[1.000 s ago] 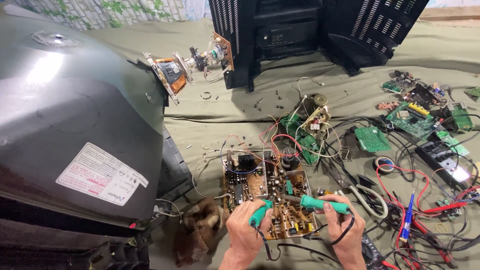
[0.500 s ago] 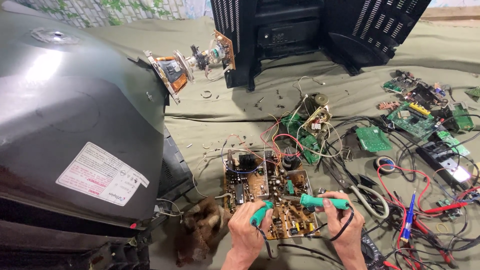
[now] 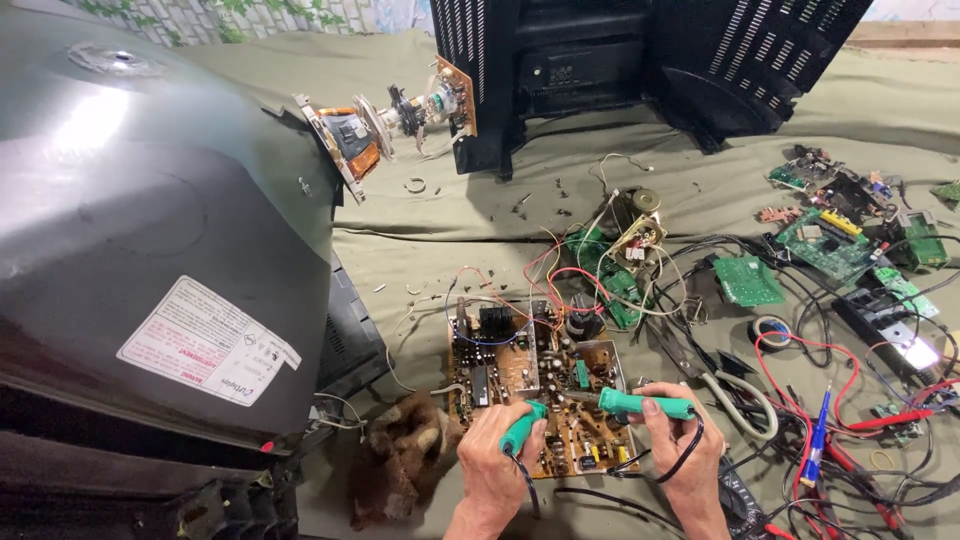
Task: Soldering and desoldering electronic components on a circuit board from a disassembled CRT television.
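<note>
A brown circuit board [image 3: 520,370] with many components lies on the olive cloth in front of me. My left hand [image 3: 495,465] grips a green-handled tool [image 3: 522,428] whose tip rests on the board's near edge. My right hand [image 3: 680,450] holds a green-handled soldering iron [image 3: 640,403], its metal tip pointing left onto the board by the other tool. A black cord runs from the iron under my right wrist.
A large picture tube [image 3: 150,230] with a white label fills the left. A black set casing [image 3: 640,60] stands at the back. Green boards [image 3: 830,240], red and black wires [image 3: 800,350], scissors [image 3: 730,385], a blue pen [image 3: 818,440] lie right. A brown rag [image 3: 405,455] sits by the board.
Both hands hold the same tools over the board; they have shifted only slightly. Nothing else moved.
</note>
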